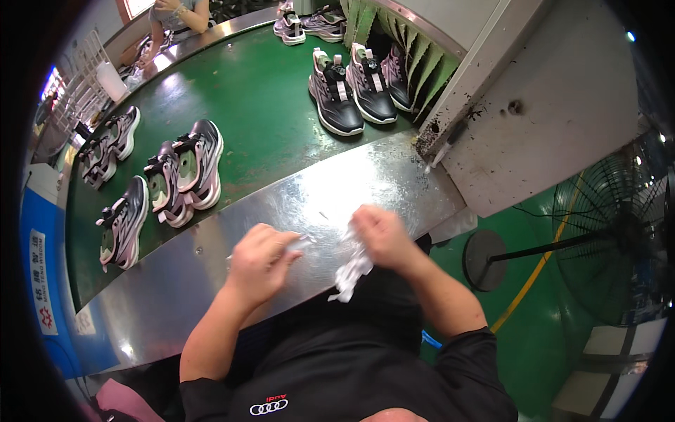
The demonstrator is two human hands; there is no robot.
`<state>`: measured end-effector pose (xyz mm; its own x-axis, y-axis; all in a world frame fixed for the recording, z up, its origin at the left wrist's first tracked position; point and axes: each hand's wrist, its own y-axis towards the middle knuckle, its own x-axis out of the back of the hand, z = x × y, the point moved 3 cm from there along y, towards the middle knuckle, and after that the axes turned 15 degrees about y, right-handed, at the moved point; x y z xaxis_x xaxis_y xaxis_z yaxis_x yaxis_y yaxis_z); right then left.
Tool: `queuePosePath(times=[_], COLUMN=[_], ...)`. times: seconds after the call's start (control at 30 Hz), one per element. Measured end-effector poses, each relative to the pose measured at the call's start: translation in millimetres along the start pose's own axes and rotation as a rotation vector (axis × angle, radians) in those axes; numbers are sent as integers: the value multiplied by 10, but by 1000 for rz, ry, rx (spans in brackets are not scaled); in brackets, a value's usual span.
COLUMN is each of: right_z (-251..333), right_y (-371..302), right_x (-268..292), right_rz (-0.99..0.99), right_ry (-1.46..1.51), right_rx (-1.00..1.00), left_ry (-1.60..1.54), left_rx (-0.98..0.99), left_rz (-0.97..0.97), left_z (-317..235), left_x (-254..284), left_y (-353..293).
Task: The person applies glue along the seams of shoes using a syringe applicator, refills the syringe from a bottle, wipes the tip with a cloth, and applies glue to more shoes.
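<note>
wad [354, 266]: white | shoes [336, 104]: black, pink, white | belt [246, 105]: green | ledge [404, 169]: silver | shirt [337, 373]: black

A shoe factory: sneakers [336, 105] in groups on a green conveyor belt [260, 91] with strip curtains [430, 81]

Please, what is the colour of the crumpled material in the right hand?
The crumpled material is white, seen best in the head view.

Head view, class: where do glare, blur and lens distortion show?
Head view: strong glare whitens the metal ledge beyond the hands; head view: the right hand and its crumpled white material look slightly blurred, perhaps from motion; head view: the green surface's far edge bows, and the corners go black.
</note>
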<state>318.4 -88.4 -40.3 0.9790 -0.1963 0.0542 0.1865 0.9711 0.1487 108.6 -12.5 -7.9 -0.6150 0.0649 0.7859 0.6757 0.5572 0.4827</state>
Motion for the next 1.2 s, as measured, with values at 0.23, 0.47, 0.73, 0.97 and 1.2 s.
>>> queuePosePath(times=[0.23, 0.47, 0.73, 0.97, 1.2], right_z=[133, -106, -441, -475, -430], right_y=[518, 566, 480, 458, 448], right_x=[1459, 692, -279, -290, -301], right_rz=[-211, -17, 133, 134, 180], right_ry=[-768, -688, -799, -767, -814], right_rx=[-18, 305, 390, 500, 551], left_ry=[-179, -180, -193, -205, -271], left_rx=[311, 421, 389, 370, 343], left_rz=[-47, -40, -23, 18, 8], left_z=[307, 382, 379, 316, 321], left_x=[352, 339, 282, 262, 107], left_y=[-327, -494, -479, -413, -356])
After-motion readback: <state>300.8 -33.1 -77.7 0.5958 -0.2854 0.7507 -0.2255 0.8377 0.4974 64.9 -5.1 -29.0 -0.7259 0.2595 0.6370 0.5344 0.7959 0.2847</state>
